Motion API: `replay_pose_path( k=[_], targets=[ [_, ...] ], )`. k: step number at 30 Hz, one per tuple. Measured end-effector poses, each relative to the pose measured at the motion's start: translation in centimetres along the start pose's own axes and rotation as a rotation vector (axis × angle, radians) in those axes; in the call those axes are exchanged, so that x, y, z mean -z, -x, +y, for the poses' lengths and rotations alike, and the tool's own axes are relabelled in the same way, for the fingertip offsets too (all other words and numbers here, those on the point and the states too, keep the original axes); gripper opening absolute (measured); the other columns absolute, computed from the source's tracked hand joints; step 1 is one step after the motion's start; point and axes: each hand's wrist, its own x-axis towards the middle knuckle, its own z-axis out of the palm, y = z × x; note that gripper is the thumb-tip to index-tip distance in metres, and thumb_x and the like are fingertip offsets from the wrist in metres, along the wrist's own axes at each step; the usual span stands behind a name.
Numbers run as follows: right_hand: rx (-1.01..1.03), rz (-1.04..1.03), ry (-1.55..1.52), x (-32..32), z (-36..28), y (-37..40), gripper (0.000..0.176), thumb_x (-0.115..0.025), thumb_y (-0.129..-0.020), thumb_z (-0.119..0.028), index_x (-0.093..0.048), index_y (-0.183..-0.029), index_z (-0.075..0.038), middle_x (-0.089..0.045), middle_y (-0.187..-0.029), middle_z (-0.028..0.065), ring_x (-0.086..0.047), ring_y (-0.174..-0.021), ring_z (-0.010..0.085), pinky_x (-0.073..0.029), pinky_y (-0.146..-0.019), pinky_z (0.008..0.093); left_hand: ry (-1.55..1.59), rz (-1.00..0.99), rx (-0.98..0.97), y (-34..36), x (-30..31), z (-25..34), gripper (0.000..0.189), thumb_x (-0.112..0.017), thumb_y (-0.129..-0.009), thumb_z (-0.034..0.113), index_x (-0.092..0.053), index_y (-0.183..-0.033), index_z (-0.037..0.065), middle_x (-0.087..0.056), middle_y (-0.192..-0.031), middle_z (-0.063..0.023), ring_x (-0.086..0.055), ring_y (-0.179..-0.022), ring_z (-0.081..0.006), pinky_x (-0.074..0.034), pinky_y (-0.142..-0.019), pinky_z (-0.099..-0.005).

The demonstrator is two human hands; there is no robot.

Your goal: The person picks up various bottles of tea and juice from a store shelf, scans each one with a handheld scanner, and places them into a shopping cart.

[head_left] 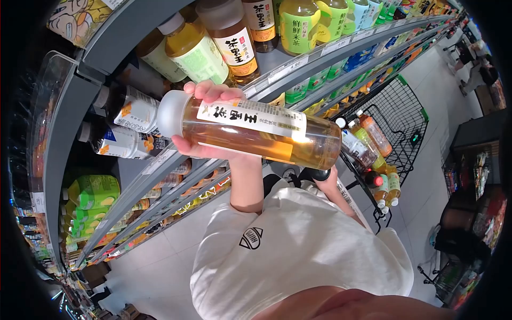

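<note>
My left hand [212, 95] is closed around a tea bottle [245, 125] with a frosted white cap and a cream label. The bottle lies nearly sideways in front of the shelf, its cap end at the left. Amber liquid shows through the clear plastic. Lower right, partly hidden behind the bottle's base, my right hand [329, 183] is closed at the black end of the shopping cart handle [320, 174]; most of its fingers are out of sight. The shopping cart [410, 122] stands to the right with several drink bottles [373, 134] in it.
Curved grey shelves [120, 205] run along the left and top, packed with drinks. Similar tea bottles [230, 42] stand on the upper shelf, and green multipacks [93, 194] sit lower left. A tiled floor [160, 272] lies below. Another person [477, 72] is far right.
</note>
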Motion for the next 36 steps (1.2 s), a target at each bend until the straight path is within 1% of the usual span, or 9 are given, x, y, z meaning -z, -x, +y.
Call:
replay_pose_path(
  k=[2,5,11,15,25,29,31,33,36],
  targets=[
    [-0.029,-0.017,-0.031,0.1,-0.6,0.1,0.035,-0.065,-0.053,-0.012,-0.057,-0.084,0.000,-0.059,-0.078,0.0156,-0.054,-0.078,0.0367,-0.040,-0.082,0.0406,-0.010,0.010,-0.004,0.4,0.0,-0.1,0.056,-0.058,-0.071,0.039,-0.034,-0.110,0.005,-0.043,-0.100,-0.0071,-0.044,-0.096,-0.0189,-0.034,-0.089,-0.0362],
    [-0.451,0.126,-0.361,0.7,-1.7,0.4,0.044,-0.074,-0.055,-0.006,-0.054,-0.094,0.000,-0.058,-0.091,0.0085,-0.056,-0.081,0.0147,-0.044,-0.073,0.0281,-0.111,0.000,0.016,0.7,0.5,0.0,0.054,-0.054,-0.074,0.037,-0.034,-0.111,0.003,-0.046,-0.102,-0.0101,-0.047,-0.097,-0.0237,-0.035,-0.089,-0.0385],
    [-0.235,0.190,-0.565,4.0,-8.6,-2.3,0.050,-0.068,-0.066,-0.005,-0.046,-0.109,0.000,-0.055,-0.097,0.0101,-0.055,-0.087,0.0185,-0.043,-0.079,0.0313,-0.547,0.685,0.108,0.7,-2.1,-1.0,0.042,-0.044,-0.078,0.036,-0.044,-0.106,0.003,-0.054,-0.098,-0.0087,-0.051,-0.092,-0.0243,-0.044,-0.076,-0.0380],
    [0.201,0.164,-0.731,4.8,-13.2,-4.7,0.045,-0.061,-0.071,-0.014,-0.039,-0.109,-0.003,-0.044,-0.102,0.0105,-0.044,-0.098,0.0204,-0.032,-0.091,0.0356,-0.614,0.961,0.187,1.0,-3.3,-2.5,0.042,-0.045,-0.078,0.039,-0.047,-0.099,0.002,-0.056,-0.087,-0.0083,-0.052,-0.083,-0.0235,-0.041,-0.077,-0.0393],
    [-0.042,0.042,-0.658,4.3,-15.3,-4.5,0.077,-0.070,-0.066,-0.028,-0.026,-0.124,-0.002,-0.032,-0.124,0.0150,-0.035,-0.115,0.0261,-0.030,-0.096,0.0397,-0.708,0.797,0.356,1.9,-1.9,-2.0,0.051,-0.054,-0.080,0.040,-0.039,-0.113,0.004,-0.052,-0.100,-0.0082,-0.051,-0.093,-0.0197,-0.044,-0.078,-0.0330],
    [-0.139,0.031,-0.923,4.1,-15.9,-5.4,0.072,-0.066,-0.070,-0.022,-0.025,-0.126,-0.003,-0.034,-0.125,0.0166,-0.037,-0.114,0.0279,-0.031,-0.095,0.0405,-0.590,0.599,0.432,1.8,-1.1,-1.4,0.050,-0.048,-0.081,0.041,-0.041,-0.114,0.005,-0.050,-0.106,-0.0127,-0.047,-0.102,-0.0276,-0.038,-0.086,-0.0509],
    [-0.356,-0.018,-1.220,4.5,-15.9,-5.6,0.053,-0.060,-0.075,-0.022,-0.034,-0.116,-0.003,-0.043,-0.115,0.0161,-0.050,-0.100,0.0263,-0.051,-0.072,0.0391,-0.596,0.565,0.422,2.6,0.5,-1.6,0.058,-0.046,-0.080,0.044,-0.034,-0.121,0.006,-0.047,-0.111,-0.0147,-0.047,-0.103,-0.0297,-0.035,-0.088,-0.0538],
    [-0.564,-0.109,-1.469,4.5,-15.0,-6.0,0.048,-0.053,-0.080,-0.027,-0.034,-0.117,-0.003,-0.044,-0.113,0.0150,-0.056,-0.089,0.0246,-0.054,-0.057,0.0357,-0.503,0.173,0.353,3.3,2.0,-1.8,0.068,-0.046,-0.078,0.049,-0.024,-0.128,0.009,-0.045,-0.113,-0.0157,-0.047,-0.102,-0.0305,-0.037,-0.087,-0.0528],
    [-0.735,-0.156,-1.451,4.2,-14.5,-5.7,0.056,-0.041,-0.084,-0.042,-0.032,-0.122,-0.001,-0.051,-0.103,0.0197,-0.059,-0.072,0.0293,-0.051,-0.051,0.0322,-0.365,0.052,0.318,4.2,4.4,-2.1,0.073,-0.046,-0.076,0.052,-0.018,-0.130,0.011,-0.045,-0.109,-0.0146,-0.050,-0.096,-0.0294,-0.041,-0.080,-0.0506]
  ],
)
